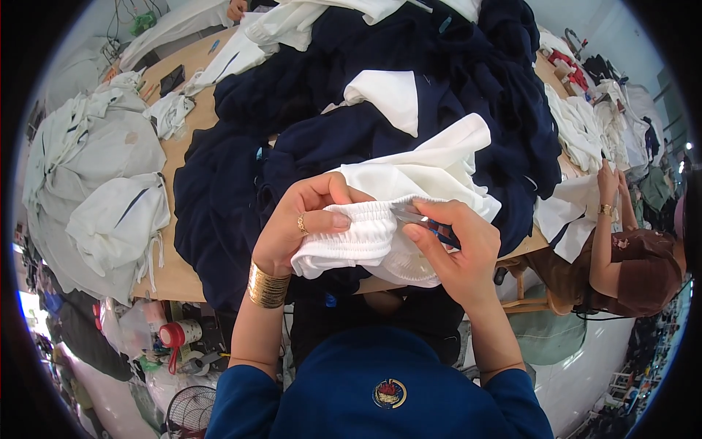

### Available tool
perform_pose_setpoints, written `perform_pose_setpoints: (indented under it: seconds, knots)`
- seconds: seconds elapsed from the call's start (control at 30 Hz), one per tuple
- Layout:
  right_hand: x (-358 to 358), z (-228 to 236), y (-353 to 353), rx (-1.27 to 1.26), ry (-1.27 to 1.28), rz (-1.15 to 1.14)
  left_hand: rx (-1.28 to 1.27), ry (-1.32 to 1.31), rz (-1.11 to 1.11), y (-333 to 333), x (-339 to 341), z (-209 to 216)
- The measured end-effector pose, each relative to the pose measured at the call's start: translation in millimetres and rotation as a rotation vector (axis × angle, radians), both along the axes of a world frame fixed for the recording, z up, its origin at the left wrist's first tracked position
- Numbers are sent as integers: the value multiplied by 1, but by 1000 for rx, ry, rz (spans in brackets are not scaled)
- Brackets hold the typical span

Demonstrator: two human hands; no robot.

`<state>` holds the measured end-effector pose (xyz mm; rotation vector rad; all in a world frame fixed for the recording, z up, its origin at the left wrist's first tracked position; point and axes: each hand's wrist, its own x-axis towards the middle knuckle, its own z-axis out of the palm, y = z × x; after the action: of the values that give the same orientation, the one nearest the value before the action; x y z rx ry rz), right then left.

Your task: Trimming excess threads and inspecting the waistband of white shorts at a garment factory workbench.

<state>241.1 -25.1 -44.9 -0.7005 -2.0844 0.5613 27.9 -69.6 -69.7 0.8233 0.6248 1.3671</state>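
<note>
A white garment [431,170] with a gathered elastic waistband [358,233] is held up at the table's near edge. My left hand [311,216] pinches the band between thumb and fingers, with the cloth hanging below. In my right hand [461,252] is a pair of thread snips [411,215] with grey blades and a blue handle, partly hidden by the fingers. The blade tips lie against the upper edge of the band. Beneath and beyond the garment spreads a large heap of navy blue clothing [292,99].
White garments [110,175] are piled on the left of the wooden table [183,274]. A co-worker [629,271] handles white cloth [567,212] at the right. Below the left edge are a red-lidded jar [179,334] and a fan [191,410]. A dark phone-like object [172,79] lies far left.
</note>
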Motion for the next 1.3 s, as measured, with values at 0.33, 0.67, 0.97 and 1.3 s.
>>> perform_pose_setpoints:
  seconds: [0.33,0.67,0.97,1.3]
  knots:
    - [0,2,2,100,-48,10,-17,82,72,0,3,3]
    - [-1,0,0,50,-35,-22,-11,2,1,0,-4,-3]
    - [5,0,-13,-116,47,-43,-11,-73,-3,1,-13,-12]
    - [-6,-13,-21,-92,136,20,73,-359,-80,4,-9,-25]
